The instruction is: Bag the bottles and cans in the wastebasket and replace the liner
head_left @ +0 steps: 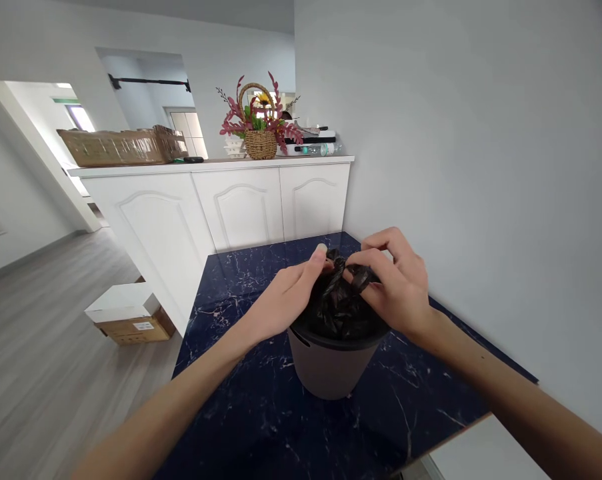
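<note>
A grey trash can point(333, 367) with a dark rim stands upright on the dark blue marbled tabletop point(261, 413). A black plastic bag point(341, 310) lies inside it, its top gathered and twisted above the rim. My left hand point(295, 290) is at the left of the twist, thumb raised, its fingertips partly hidden behind the plastic and closed on it. On the other side, my right hand point(395, 280) pinches a loose end of the bag between thumb and fingers.
Behind the table is a white cabinet point(245, 207). On its top sit a plastic-wrapped cardboard box point(115, 147), a flower basket point(261, 143) and a plastic bottle point(323, 150). Another cardboard box point(135, 327) rests on the floor at left. A grey wall point(455, 167) borders the table's right side.
</note>
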`<state>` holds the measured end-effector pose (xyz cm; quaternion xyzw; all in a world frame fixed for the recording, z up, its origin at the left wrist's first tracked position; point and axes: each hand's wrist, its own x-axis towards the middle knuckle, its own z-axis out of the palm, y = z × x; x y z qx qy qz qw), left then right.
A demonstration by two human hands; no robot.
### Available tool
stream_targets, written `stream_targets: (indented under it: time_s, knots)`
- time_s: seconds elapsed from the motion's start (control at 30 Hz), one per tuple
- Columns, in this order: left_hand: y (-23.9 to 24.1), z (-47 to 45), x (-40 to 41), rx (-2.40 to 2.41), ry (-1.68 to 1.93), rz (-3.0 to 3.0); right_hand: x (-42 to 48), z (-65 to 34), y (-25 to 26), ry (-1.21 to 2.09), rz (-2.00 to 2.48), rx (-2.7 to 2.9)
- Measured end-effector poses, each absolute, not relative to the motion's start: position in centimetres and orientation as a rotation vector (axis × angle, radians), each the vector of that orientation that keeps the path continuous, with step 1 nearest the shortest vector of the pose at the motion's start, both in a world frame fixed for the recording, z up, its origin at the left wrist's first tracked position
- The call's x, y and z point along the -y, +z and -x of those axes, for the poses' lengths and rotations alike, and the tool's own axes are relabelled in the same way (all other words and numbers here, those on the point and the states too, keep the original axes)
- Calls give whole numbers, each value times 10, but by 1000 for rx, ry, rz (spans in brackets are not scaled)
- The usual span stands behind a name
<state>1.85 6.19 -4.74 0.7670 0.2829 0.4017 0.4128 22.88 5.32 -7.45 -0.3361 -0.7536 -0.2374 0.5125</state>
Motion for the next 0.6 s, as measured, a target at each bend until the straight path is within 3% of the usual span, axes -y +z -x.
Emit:
stream_targets:
  time_s: [0.4, 0.6]
  knots:
    - [-46, -22, -75, -915, 1034, -1972, -45, -234, -66, -644, 743, 2076]
    - [-68, -11, -103, -1133, 1210, -2056, -35, -243, -67, -267, 917, 2271]
